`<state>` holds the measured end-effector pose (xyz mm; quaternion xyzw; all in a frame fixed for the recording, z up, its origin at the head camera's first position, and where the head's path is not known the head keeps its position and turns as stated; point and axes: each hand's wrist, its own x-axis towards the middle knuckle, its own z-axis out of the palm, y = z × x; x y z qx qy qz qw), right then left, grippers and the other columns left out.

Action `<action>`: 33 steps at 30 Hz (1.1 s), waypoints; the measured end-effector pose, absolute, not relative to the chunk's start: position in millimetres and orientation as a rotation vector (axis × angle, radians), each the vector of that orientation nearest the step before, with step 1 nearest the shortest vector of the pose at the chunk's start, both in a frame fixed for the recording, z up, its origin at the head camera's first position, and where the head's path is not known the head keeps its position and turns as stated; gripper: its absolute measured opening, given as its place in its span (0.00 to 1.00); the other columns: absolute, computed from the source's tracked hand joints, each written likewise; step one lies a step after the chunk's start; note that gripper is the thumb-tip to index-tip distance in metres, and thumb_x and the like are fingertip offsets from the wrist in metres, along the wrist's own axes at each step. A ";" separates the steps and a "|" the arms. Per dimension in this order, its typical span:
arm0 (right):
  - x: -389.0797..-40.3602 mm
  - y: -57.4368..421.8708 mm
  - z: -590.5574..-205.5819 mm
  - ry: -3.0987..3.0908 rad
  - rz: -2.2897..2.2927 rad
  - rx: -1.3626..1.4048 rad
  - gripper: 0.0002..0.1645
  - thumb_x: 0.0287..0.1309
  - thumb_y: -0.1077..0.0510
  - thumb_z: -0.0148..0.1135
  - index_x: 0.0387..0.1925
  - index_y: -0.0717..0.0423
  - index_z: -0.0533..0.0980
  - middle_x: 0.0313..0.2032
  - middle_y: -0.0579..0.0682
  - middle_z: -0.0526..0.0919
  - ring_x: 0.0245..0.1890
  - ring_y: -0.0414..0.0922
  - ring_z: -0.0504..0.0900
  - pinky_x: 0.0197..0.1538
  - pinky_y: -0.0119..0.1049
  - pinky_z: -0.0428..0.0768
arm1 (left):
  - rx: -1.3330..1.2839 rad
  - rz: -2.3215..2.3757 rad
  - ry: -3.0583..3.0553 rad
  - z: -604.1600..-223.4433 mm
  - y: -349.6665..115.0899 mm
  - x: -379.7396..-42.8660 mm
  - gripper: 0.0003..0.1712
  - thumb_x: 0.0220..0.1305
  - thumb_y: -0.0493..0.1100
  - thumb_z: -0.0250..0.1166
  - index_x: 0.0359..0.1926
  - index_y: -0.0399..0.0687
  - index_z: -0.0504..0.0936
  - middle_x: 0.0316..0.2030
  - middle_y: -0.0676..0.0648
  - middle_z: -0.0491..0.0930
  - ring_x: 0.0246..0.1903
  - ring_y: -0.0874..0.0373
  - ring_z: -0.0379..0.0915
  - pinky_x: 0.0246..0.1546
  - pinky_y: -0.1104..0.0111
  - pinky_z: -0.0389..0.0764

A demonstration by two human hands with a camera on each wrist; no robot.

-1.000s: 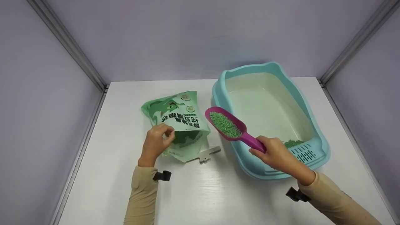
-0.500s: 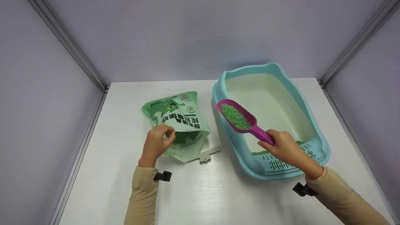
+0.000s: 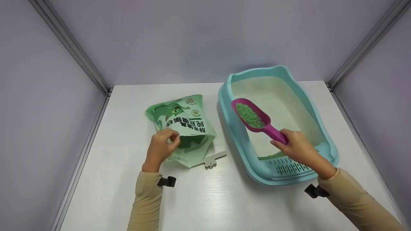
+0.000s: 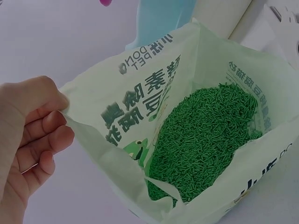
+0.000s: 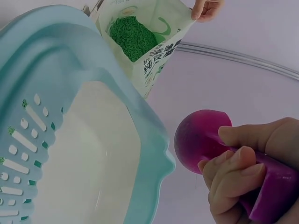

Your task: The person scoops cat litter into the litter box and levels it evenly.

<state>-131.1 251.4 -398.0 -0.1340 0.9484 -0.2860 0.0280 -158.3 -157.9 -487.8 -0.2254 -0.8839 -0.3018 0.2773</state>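
My right hand grips the handle of a magenta scoop, held above the blue litter box. Green pellet litter fills the scoop's bowl. With thumb and finger my left hand pinches the top edge of the green litter bag, keeping its mouth apart. In the left wrist view, plenty of green pellets show inside the bag. The right wrist view has the scoop from below, fingers curled round its handle, its load hidden. Some green litter lies at the box's near end.
A flat grey piece with a cut-out edge lies on the white table by the bag's mouth. The box has a slotted ledge at its near end. Pale walls stand behind and on both sides.
My right hand has carried the loaded scoop right and slightly away from me, from beside the bag to over the litter box. The left hand and the bag have stayed put.
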 end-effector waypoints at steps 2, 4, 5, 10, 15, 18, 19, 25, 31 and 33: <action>-134.6 253.3 -398.1 2.918 -0.887 -0.405 0.14 0.58 0.59 0.65 0.37 0.68 0.76 0.22 0.56 0.78 0.20 0.42 0.70 0.23 0.23 0.68 | -0.604 -0.807 -2.374 -487.5 -157.9 -158.3 0.03 0.55 0.31 0.67 0.28 0.42 0.82 0.23 0.45 0.81 0.24 0.57 0.77 0.27 0.68 0.79; -138.0 255.3 -397.7 2.917 -0.889 -0.402 0.15 0.58 0.59 0.65 0.38 0.69 0.76 0.23 0.57 0.78 0.20 0.42 0.70 0.23 0.23 0.68 | -0.603 -0.808 -2.377 -487.4 -158.0 -158.3 0.03 0.55 0.32 0.67 0.28 0.42 0.82 0.23 0.45 0.81 0.24 0.57 0.77 0.27 0.68 0.79; -139.6 256.1 -397.3 2.916 -0.890 -0.398 0.15 0.59 0.58 0.64 0.38 0.69 0.76 0.23 0.57 0.78 0.21 0.42 0.71 0.23 0.24 0.68 | -0.603 -0.811 -2.378 -487.4 -158.0 -158.3 0.03 0.55 0.32 0.67 0.28 0.42 0.82 0.23 0.45 0.81 0.24 0.57 0.77 0.27 0.67 0.79; -146.5 260.5 -396.1 2.920 -0.886 -0.368 0.17 0.59 0.57 0.64 0.39 0.71 0.75 0.23 0.59 0.77 0.21 0.43 0.71 0.23 0.25 0.67 | -0.602 -0.831 -2.385 -487.5 -157.8 -158.2 0.02 0.55 0.31 0.66 0.28 0.41 0.82 0.23 0.45 0.81 0.24 0.57 0.77 0.27 0.68 0.79; -152.4 265.9 -397.1 2.912 -0.872 -0.327 0.19 0.60 0.56 0.63 0.41 0.72 0.75 0.24 0.59 0.77 0.22 0.43 0.70 0.23 0.26 0.68 | -0.597 -0.837 -2.389 -487.2 -158.0 -158.2 0.03 0.55 0.31 0.66 0.28 0.41 0.82 0.23 0.45 0.81 0.24 0.57 0.77 0.27 0.68 0.79; -156.0 269.2 -397.3 2.916 -0.850 -0.294 0.19 0.61 0.55 0.63 0.41 0.72 0.74 0.24 0.59 0.76 0.21 0.43 0.70 0.23 0.27 0.68 | -0.601 -0.840 -2.387 -486.9 -158.0 -158.2 0.03 0.55 0.31 0.66 0.28 0.41 0.82 0.23 0.45 0.81 0.24 0.57 0.77 0.27 0.68 0.79; -157.3 270.2 -397.5 2.920 -0.842 -0.284 0.19 0.61 0.56 0.63 0.40 0.72 0.74 0.24 0.59 0.76 0.21 0.43 0.70 0.22 0.27 0.68 | -0.602 -0.840 -2.387 -487.0 -158.0 -158.1 0.03 0.55 0.31 0.66 0.28 0.41 0.82 0.23 0.45 0.81 0.24 0.57 0.77 0.27 0.68 0.79; -165.9 274.5 -399.6 2.929 -0.838 -0.265 0.19 0.61 0.57 0.62 0.40 0.73 0.74 0.24 0.60 0.76 0.20 0.44 0.71 0.22 0.28 0.68 | -0.606 -0.833 -2.376 -487.8 -158.1 -158.7 0.03 0.54 0.31 0.66 0.28 0.41 0.82 0.23 0.45 0.81 0.24 0.57 0.76 0.27 0.68 0.79; -172.9 277.9 -401.9 2.926 -0.838 -0.253 0.18 0.61 0.56 0.62 0.37 0.72 0.74 0.22 0.58 0.76 0.19 0.43 0.71 0.21 0.27 0.69 | -0.590 -0.819 -2.397 -488.3 -157.9 -158.3 0.03 0.55 0.32 0.66 0.28 0.42 0.82 0.23 0.46 0.81 0.24 0.57 0.76 0.28 0.67 0.78; -175.2 277.8 -402.2 2.919 -0.833 -0.243 0.18 0.61 0.56 0.62 0.37 0.71 0.74 0.22 0.58 0.76 0.19 0.43 0.71 0.21 0.28 0.69 | -0.581 -0.814 -2.408 -487.8 -158.1 -157.5 0.03 0.55 0.32 0.66 0.28 0.43 0.82 0.23 0.46 0.81 0.24 0.58 0.76 0.28 0.67 0.78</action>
